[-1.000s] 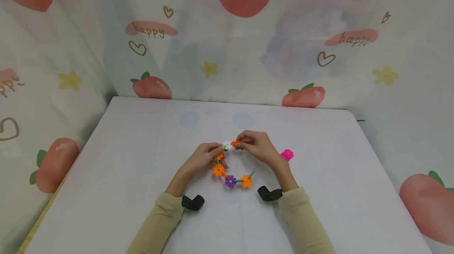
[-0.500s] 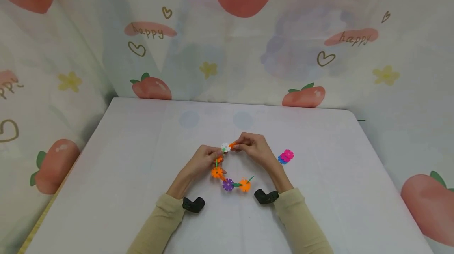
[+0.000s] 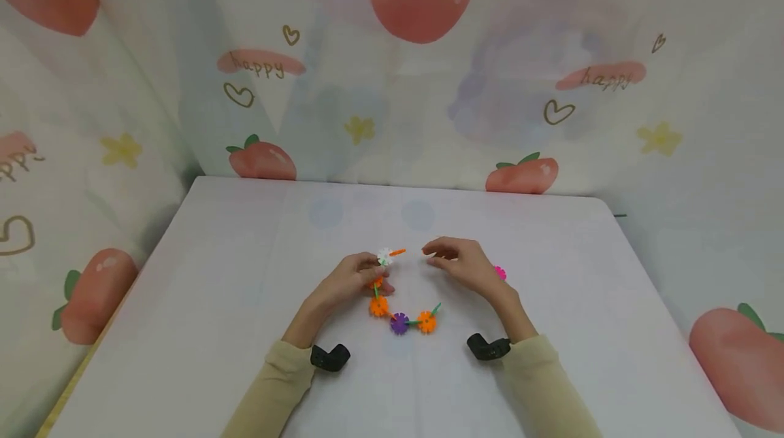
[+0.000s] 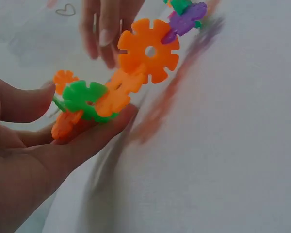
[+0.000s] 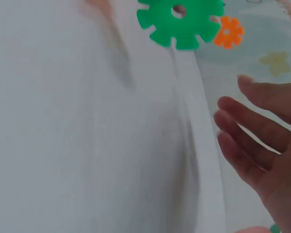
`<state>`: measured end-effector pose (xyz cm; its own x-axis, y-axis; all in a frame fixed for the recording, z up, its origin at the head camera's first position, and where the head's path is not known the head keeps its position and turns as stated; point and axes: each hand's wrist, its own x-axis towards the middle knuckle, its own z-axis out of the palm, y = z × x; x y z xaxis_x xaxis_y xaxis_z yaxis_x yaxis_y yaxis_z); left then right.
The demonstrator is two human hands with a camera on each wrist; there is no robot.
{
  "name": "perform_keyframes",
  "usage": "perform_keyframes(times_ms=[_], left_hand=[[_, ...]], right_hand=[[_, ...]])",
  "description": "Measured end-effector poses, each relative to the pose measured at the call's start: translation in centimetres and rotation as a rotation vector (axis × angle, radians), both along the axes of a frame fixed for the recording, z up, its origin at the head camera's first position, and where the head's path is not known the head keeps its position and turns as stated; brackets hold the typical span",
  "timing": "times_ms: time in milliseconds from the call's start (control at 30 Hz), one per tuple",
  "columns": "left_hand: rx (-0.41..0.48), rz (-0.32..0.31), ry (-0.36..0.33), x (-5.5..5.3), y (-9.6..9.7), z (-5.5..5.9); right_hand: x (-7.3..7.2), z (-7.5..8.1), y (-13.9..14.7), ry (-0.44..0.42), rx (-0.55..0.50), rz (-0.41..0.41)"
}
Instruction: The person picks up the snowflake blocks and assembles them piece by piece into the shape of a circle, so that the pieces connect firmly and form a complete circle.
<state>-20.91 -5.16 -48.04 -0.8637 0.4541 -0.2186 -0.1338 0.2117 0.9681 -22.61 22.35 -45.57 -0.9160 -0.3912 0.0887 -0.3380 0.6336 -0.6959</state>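
My left hand [image 3: 350,280] pinches a curved chain of slotted snowflake discs, thumb on one side and fingers on the other. At its far end a white disc [image 3: 384,257] carries an orange disc [image 3: 398,251] seen edge-on. The chain curves down through another orange disc [image 3: 379,306] and a purple disc [image 3: 400,323] to a green disc [image 3: 437,309] at its near end. In the left wrist view, a green disc [image 4: 80,94] lies by the thumb. My right hand [image 3: 468,264] holds nothing, fingers loosely bent, apart from the chain on its right.
A loose pink disc [image 3: 500,273] shows behind the right wrist on the white table [image 3: 306,234]. A printed cloth [image 3: 422,111] stands as a backdrop behind the far table edge. Black wrist cameras jut inward from both sleeves.
My right hand has let go of the orange disc at the far end and moved right. Its wrist now hides the blue disc and part of the pink one. The left hand keeps its grip.
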Motion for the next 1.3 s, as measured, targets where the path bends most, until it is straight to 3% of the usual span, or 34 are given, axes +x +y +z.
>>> perform_keyframes(times_ms=[100,267,400,500,767,933,1300], left_hand=[[0.016,0.02,0.01,-0.1,-0.5,0.0],[0.134,0.036,-0.022,-0.3,-1.4,0.0],[0.206,0.088,-0.045,-0.5,-1.5,-0.2],[0.208,0.114,-0.067,-0.6,-1.3,-0.4],[0.012,0.129,-0.007,-0.7,-1.0,-0.4],[0.032,0.158,-0.02,-1.1,-0.7,0.1],[0.076,0.178,-0.042,-1.8,0.5,0.0]], right_hand=[[0.6,0.3,2.5,0.027,0.073,-0.036],[1.7,0.9,6.5,0.009,0.17,-0.064],[2.4,1.4,8.7,-0.019,0.22,-0.077],[2.8,1.4,9.6,-0.026,0.256,-0.082],[3.0,0.4,9.8,-0.051,0.305,-0.109],[2.8,0.5,9.3,-0.038,0.312,-0.126],[2.1,0.7,5.8,0.057,0.193,-0.085]])
